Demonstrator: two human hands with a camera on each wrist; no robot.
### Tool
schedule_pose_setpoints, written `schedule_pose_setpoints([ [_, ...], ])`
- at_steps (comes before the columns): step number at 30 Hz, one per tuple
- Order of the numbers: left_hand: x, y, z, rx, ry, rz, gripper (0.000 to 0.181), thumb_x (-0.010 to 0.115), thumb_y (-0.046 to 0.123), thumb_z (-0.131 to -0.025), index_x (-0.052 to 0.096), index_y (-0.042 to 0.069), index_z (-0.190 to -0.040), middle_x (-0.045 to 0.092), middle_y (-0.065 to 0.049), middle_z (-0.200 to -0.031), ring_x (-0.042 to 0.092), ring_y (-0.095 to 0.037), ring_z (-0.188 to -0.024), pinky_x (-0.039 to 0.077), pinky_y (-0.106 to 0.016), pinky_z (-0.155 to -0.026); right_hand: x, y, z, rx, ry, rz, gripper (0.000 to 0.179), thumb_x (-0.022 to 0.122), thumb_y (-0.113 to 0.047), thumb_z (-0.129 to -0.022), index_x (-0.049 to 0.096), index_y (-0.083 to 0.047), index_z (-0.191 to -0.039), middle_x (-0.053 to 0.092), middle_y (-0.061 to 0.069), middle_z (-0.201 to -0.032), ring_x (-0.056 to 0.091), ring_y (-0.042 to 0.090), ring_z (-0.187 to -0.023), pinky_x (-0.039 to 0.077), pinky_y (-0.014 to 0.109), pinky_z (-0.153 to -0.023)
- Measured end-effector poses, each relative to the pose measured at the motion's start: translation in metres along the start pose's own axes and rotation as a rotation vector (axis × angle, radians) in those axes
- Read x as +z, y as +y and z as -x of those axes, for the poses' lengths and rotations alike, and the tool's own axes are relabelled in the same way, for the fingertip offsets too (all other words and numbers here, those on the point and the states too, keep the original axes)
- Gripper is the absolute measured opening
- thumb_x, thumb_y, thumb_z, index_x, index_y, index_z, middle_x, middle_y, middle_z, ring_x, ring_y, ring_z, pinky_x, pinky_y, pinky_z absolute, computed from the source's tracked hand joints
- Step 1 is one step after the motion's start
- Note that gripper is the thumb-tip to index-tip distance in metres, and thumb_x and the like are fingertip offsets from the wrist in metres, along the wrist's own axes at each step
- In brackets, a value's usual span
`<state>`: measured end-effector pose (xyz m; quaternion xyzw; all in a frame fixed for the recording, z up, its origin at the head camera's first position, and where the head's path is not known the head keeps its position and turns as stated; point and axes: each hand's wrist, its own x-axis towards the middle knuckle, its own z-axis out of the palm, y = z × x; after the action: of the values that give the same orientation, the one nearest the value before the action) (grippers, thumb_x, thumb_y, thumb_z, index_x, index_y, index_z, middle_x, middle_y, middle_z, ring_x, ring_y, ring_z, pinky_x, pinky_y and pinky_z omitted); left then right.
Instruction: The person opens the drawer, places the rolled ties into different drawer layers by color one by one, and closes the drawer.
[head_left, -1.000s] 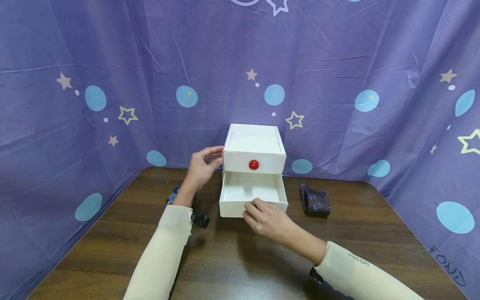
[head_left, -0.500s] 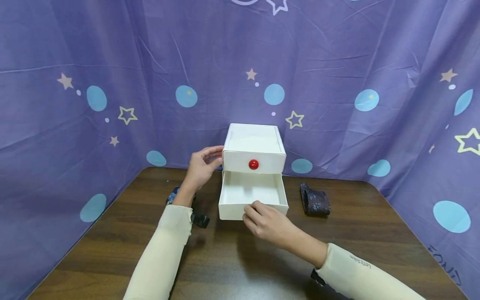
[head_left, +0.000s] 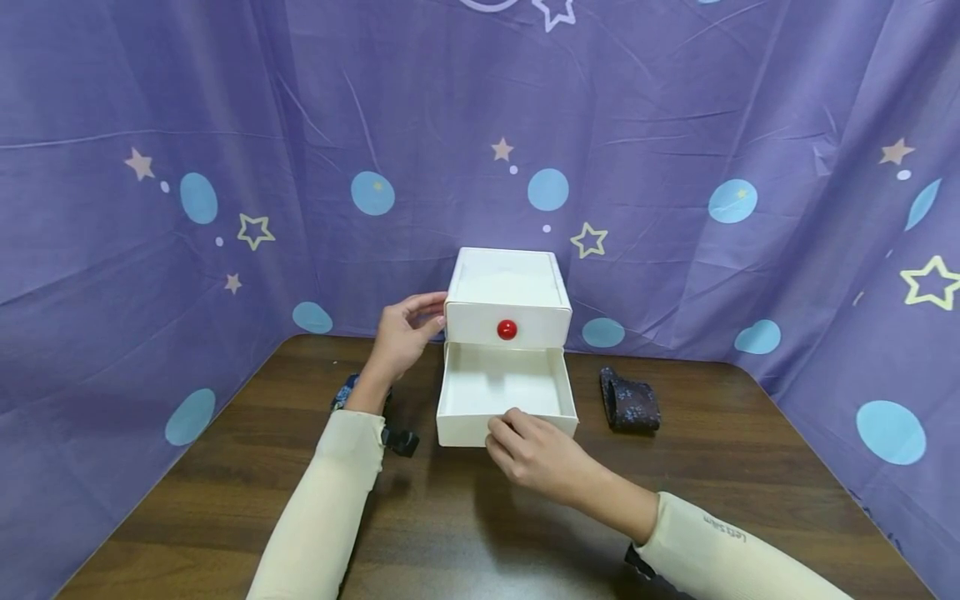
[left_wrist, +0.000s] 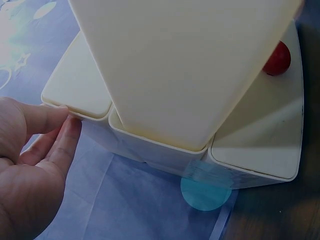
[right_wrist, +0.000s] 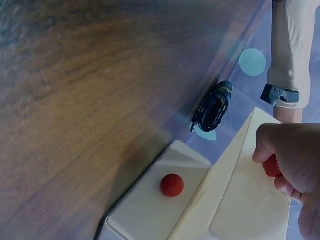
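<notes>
The right hand (head_left: 536, 450) pinches a red knob (right_wrist: 271, 167) on the front of the pulled-out drawer (head_left: 461, 430); from where the head looks, the fingers cover that knob completely, and only the right wrist view shows a bit of it. The left hand (head_left: 401, 337) has its fingers nearly straight against the side of the white unit (head_left: 510, 277), thumb at the front edge; some fingertips are hidden behind the side.

The unit stands on the table (head_left: 420, 550), near its far edge. Its top drawer is pushed in, with a red knob (head_left: 507, 330) of its own. The drawer in the right hand is the middle one, and its white floor shows. The bottom drawer (left_wrist: 265, 130) is out of sight from above, though the left wrist view catches it, its red knob (left_wrist: 276, 58) partly covered.

To the right of the unit, well apart from the right hand, lies a dark patterned bundle (head_left: 632, 406); I can't make out what it is. A blue patterned thing (head_left: 344, 390) sits mostly hidden behind the left wrist.

Pale sleeves (head_left: 322, 500) run out of view at the bottom; the writing on the right one is too small to read. A purple curtain (head_left: 637, 125) with stars and dots hangs behind, its top cut off.
</notes>
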<state>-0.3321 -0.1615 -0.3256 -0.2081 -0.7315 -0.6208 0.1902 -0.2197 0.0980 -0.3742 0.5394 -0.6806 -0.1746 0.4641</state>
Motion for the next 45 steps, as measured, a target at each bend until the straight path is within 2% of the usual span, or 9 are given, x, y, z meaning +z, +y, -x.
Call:
schedule_pose_setpoints([
  [16, 0.0, -0.001, 0.0, 0.0, -0.001, 0.003, 0.036, 0.07, -0.002, -0.095, 0.068, 0.001, -0.131, 0.069, -0.015, -0.124, 0.065, -0.026, -0.117, 0.054, -0.032, -0.101, -0.001, -0.005, 0.002, -0.033, 0.02, 0.022, 0.046, 0.03, 0.013, -0.099, 0.072, -0.006, -0.093, 0.063, 0.007, -0.095, 0.056, 0.021, -0.08, 0.051, 0.025, -0.069],
  [25, 0.0, -0.001, -0.001, -0.006, 0.0, 0.011, 0.035, 0.07, -0.002, -0.095, 0.068, 0.001, -0.13, 0.068, -0.015, -0.125, 0.065, -0.026, -0.117, 0.054, -0.031, -0.1, -0.009, -0.008, 0.002, -0.036, 0.006, 0.012, 0.043, 0.033, 0.011, -0.101, 0.072, -0.005, -0.098, 0.065, 0.009, -0.1, 0.058, 0.022, -0.085, 0.053, 0.026, -0.074],
  [34, -0.001, -0.001, -0.001, -0.005, -0.006, 0.006, 0.035, 0.07, 0.0, -0.096, 0.068, 0.002, -0.131, 0.067, -0.015, -0.126, 0.064, -0.027, -0.118, 0.053, -0.033, -0.102, -0.014, -0.009, 0.0, -0.047, 0.033, 0.019, 0.048, 0.03, 0.014, -0.1, 0.073, -0.006, -0.095, 0.065, 0.007, -0.097, 0.057, 0.019, -0.082, 0.053, 0.023, -0.071],
  [45, 0.0, -0.001, 0.0, 0.003, -0.004, 0.008, 0.036, 0.07, -0.002, -0.095, 0.068, 0.001, -0.131, 0.068, -0.015, -0.125, 0.065, -0.026, -0.117, 0.053, -0.032, -0.101, -0.014, -0.016, 0.004, -0.043, 0.031, -0.012, 0.043, 0.033, 0.009, -0.103, 0.073, -0.006, -0.097, 0.064, 0.008, -0.098, 0.057, 0.021, -0.084, 0.052, 0.025, -0.073],
])
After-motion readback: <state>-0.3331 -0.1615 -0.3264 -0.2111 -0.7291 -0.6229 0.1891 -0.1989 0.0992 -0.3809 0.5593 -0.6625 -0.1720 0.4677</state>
